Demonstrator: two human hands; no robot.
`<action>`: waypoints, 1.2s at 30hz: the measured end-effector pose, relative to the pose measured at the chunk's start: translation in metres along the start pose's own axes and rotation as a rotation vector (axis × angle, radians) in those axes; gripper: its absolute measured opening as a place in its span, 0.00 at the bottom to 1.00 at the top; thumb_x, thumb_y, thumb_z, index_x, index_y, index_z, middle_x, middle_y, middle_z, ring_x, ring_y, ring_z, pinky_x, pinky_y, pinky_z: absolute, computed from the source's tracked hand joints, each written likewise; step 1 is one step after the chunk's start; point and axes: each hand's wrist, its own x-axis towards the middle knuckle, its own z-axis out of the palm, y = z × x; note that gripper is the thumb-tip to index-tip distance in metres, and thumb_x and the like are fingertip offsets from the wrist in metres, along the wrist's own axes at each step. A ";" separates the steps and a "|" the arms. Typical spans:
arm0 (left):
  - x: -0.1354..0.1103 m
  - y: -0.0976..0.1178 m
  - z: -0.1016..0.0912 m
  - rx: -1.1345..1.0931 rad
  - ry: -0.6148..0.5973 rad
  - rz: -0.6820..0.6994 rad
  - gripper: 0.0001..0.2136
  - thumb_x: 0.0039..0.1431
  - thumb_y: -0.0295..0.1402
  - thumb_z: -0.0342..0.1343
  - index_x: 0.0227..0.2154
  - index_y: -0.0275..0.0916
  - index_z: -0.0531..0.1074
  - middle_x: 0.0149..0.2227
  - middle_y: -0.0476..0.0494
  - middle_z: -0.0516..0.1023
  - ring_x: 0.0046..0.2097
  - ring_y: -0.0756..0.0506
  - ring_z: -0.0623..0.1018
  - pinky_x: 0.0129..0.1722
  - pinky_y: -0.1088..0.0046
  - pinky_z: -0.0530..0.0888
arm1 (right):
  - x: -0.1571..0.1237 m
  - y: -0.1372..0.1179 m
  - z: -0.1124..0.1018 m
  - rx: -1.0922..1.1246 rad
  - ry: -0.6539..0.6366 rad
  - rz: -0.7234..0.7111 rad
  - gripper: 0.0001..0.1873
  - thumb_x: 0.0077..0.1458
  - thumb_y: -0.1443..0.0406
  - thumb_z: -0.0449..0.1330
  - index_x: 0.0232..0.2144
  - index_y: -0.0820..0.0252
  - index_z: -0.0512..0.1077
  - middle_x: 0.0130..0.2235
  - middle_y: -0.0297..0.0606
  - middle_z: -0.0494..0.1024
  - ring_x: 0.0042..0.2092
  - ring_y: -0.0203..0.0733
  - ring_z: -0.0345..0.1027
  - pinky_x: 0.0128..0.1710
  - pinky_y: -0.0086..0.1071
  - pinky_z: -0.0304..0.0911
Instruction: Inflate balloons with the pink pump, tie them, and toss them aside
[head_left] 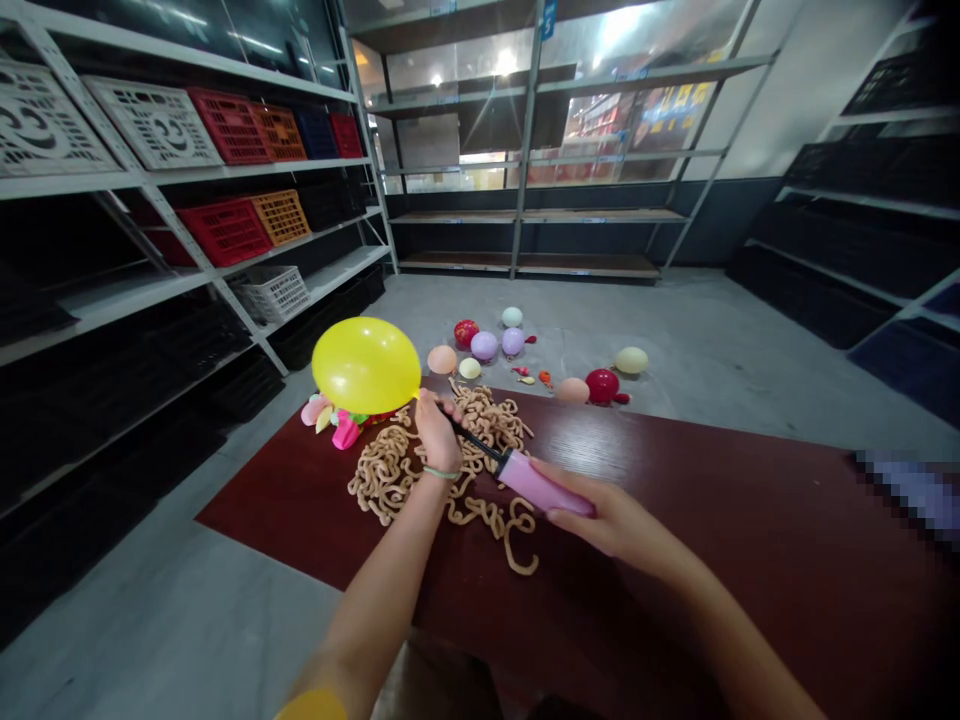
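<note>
A big yellow balloon (366, 365), swollen with air, hangs off the tip of a pink hand pump (544, 485) with a black rod. My left hand (437, 430) is closed around the balloon's neck and the pump's front end, so the nozzle itself is hidden. Around the pump's pink barrel my right hand (600, 510) is wrapped. Beneath my hands, piles of curly tan snack sticks (384, 472) lie on the dark red table (270, 510). Limp coloured balloons (346, 430) are heaped just under the yellow one.
Several inflated balloons (484, 346) rest on the grey floor beyond the table, a dark red balloon (602, 386) among them. Shelving with plastic crates (225, 232) stands at left. A metal rack (517, 217) spans the back. Something blurred lies at the table's right end.
</note>
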 end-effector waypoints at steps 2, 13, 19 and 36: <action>-0.009 -0.007 0.004 0.022 -0.065 -0.056 0.18 0.64 0.47 0.51 0.26 0.41 0.57 0.19 0.57 0.58 0.16 0.55 0.61 0.15 0.80 0.59 | 0.006 -0.008 0.020 -0.054 0.089 0.008 0.36 0.60 0.50 0.57 0.68 0.43 0.53 0.63 0.37 0.69 0.61 0.52 0.64 0.62 0.49 0.57; 0.004 0.013 0.001 -0.040 -0.062 -0.052 0.14 0.64 0.43 0.52 0.28 0.41 0.58 0.18 0.57 0.58 0.16 0.54 0.62 0.16 0.79 0.60 | -0.020 0.018 -0.041 0.162 -0.237 0.090 0.41 0.56 0.47 0.60 0.68 0.46 0.53 0.68 0.33 0.59 0.64 0.52 0.60 0.65 0.46 0.54; 0.010 0.016 -0.005 -0.035 0.011 0.001 0.14 0.64 0.41 0.51 0.27 0.41 0.57 0.19 0.57 0.57 0.17 0.54 0.60 0.15 0.80 0.58 | -0.024 0.012 -0.046 0.135 -0.203 0.069 0.39 0.55 0.46 0.61 0.66 0.45 0.59 0.66 0.33 0.63 0.63 0.55 0.62 0.63 0.49 0.56; -0.004 -0.001 0.006 0.019 -0.101 -0.123 0.14 0.67 0.41 0.46 0.27 0.40 0.58 0.18 0.56 0.59 0.17 0.54 0.62 0.17 0.81 0.60 | -0.020 0.013 -0.034 0.120 -0.253 0.079 0.42 0.58 0.48 0.59 0.69 0.43 0.48 0.70 0.32 0.53 0.68 0.53 0.51 0.67 0.46 0.47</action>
